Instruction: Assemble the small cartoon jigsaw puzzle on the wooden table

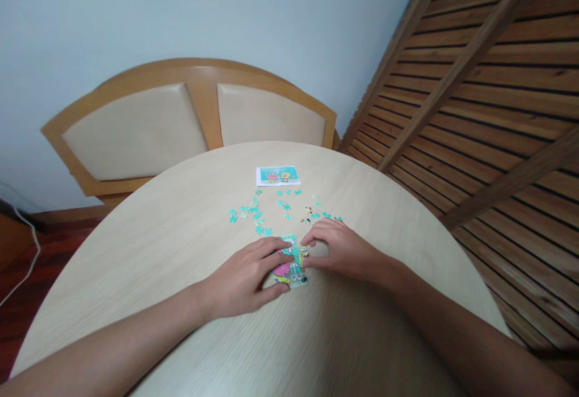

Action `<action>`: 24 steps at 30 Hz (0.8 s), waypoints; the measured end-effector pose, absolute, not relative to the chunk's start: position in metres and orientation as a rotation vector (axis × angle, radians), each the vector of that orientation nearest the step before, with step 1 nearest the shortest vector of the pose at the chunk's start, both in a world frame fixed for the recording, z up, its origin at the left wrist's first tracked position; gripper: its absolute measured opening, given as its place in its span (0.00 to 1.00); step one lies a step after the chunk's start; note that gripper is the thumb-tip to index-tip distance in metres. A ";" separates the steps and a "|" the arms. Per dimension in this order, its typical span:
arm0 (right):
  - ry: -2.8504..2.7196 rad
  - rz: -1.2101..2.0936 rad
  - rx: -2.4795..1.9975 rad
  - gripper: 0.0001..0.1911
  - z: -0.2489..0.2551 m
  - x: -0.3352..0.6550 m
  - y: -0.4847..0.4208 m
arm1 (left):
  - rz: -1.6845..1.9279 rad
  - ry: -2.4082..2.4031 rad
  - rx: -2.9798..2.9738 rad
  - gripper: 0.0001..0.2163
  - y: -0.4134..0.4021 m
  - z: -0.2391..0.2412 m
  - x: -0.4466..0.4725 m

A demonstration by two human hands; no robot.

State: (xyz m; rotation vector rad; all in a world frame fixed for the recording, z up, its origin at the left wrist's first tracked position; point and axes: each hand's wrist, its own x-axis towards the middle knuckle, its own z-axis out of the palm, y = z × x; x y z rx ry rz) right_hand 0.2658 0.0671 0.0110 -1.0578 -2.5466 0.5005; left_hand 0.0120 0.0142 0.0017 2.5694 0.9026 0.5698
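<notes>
A small, partly built jigsaw puzzle (293, 267) with teal, pink and yellow colours lies on the round light-wood table (181, 252). My left hand (246, 276) rests on its left side, fingers and thumb pressing its edge. My right hand (341, 247) lies flat at its right side, fingertips touching the upper right corner of the puzzle. Several loose teal pieces (257, 213) are scattered just beyond both hands. A small reference picture (277, 175) lies further back on the table.
A wooden bench with two beige padded backrests (190, 119) stands behind the table against a pale blue wall. A slatted wooden panel (488, 101) fills the right side. A white cable (27, 246) hangs at far left.
</notes>
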 end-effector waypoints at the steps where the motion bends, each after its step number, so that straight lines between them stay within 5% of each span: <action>1: -2.547 0.505 -1.061 0.16 0.011 0.266 0.067 | 0.569 0.903 2.574 0.20 0.014 0.002 0.012; 24: -2.628 0.510 -1.028 0.11 0.015 0.268 0.066 | 0.539 0.909 2.585 0.18 0.014 0.002 0.011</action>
